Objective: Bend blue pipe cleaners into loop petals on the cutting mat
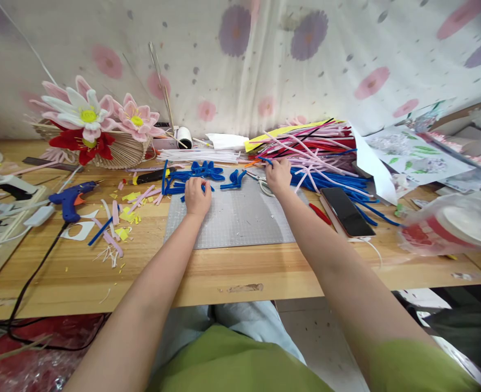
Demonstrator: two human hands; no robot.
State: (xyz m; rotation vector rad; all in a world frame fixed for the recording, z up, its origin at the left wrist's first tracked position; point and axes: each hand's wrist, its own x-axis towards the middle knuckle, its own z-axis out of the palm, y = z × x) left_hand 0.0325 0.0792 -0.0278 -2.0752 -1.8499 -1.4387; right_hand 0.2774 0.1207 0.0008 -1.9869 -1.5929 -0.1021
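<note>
My left hand (198,197) is closed over the left part of the grey cutting mat (244,218), with a bit of blue pipe cleaner showing between thumb and fingers. Around its fingertips lie folded blue pipe cleaner loops (207,171) and short blue lengths. A separate bent blue piece (232,179) rests between the hands. At the mat's back right, my right hand (278,175) has its fingers pinched, and the end of a blue pipe cleaner (265,160) sticks out past them. Scissors (265,187) lie just left of that wrist, partly hidden.
Pipe cleaners in several colours (317,141) are heaped at back right. A phone (346,211) and red-handled tool (320,214) lie right. Left are a blue glue gun (72,200), scraps (126,218) and fuzzy flowers (87,114). A bagged tub (464,223) stands far right.
</note>
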